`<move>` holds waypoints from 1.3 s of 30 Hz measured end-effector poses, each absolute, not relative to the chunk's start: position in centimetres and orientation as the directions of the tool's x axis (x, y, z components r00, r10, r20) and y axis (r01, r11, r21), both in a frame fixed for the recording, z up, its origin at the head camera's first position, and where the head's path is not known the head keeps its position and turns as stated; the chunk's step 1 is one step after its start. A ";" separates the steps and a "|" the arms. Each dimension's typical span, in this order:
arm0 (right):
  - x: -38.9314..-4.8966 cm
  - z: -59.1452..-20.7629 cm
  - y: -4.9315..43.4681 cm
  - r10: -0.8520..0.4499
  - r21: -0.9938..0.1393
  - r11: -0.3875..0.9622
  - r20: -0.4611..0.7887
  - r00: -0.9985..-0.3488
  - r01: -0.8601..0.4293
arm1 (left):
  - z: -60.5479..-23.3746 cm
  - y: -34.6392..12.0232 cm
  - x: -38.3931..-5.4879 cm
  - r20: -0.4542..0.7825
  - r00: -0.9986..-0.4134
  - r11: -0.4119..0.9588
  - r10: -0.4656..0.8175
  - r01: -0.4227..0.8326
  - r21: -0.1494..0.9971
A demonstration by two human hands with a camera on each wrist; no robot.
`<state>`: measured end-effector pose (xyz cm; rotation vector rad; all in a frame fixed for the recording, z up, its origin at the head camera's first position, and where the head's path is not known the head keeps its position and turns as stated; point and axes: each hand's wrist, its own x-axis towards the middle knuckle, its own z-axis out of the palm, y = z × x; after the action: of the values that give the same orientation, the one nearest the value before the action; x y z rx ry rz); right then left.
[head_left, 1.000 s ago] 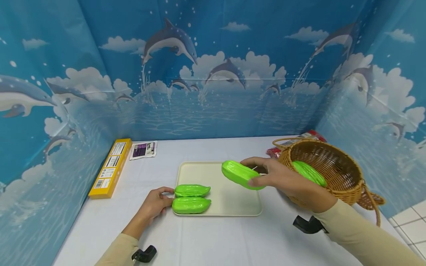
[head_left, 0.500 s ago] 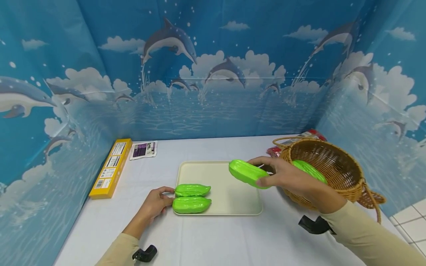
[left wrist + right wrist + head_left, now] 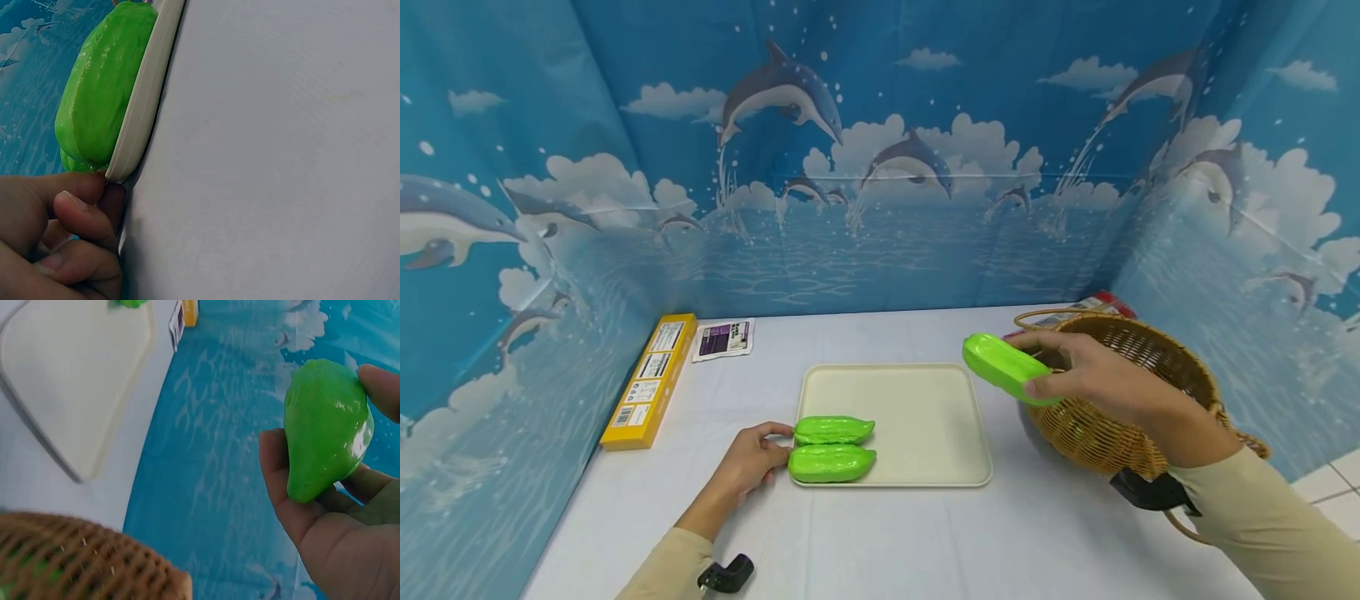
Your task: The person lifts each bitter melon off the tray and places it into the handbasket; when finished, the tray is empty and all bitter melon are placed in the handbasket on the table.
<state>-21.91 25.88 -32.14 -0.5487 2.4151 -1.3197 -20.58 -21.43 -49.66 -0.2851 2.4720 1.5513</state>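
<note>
My right hand holds a glossy light-green bitter melon in the air between the tray and the wicker basket. In the right wrist view the fingers and thumb wrap this melon, its tapered end toward the palm. My left hand pinches the left rim of the cream tray; the left wrist view shows a fingertip at the rim. Two more bitter melons, a rear one and a front one, lie side by side at the tray's left end. Green shows through the basket's weave in the right wrist view.
A yellow box lies at the back left, beside a small purple-and-white packet. A red-edged package sits behind the basket. The blue dolphin curtain borders the white table at the back and sides.
My right hand has carried the bitter melon right, away from over the tray and toward the basket, now covering part of the basket. The left hand and the tray's two melons stay put.
</note>
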 end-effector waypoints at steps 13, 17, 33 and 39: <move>-22.8 -30.1 31.3 -0.461 -0.754 0.612 -0.096 -0.882 -0.237 | -49.5 -21.5 -20.5 -0.276 -0.960 0.431 -0.057 -0.273 0.860; -23.4 -29.7 33.1 -0.460 -0.725 0.645 -0.115 -0.880 -0.243 | -49.4 -21.4 -20.5 -0.271 -0.961 0.438 -0.060 -0.269 0.858; -26.6 -30.4 38.8 -0.458 -0.631 0.737 -0.201 -0.866 -0.243 | -49.4 -21.1 -20.3 -0.287 -0.956 0.460 -0.065 -0.284 0.841; -28.0 -31.5 40.0 -0.435 -0.558 0.800 -0.289 -0.853 -0.219 | -49.4 -21.1 -20.3 -0.279 -0.958 0.458 -0.056 -0.274 0.846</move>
<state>-27.95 39.97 -31.46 -0.4914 2.5809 -0.7301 -20.29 -21.08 -49.42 -0.2868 2.4955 1.5060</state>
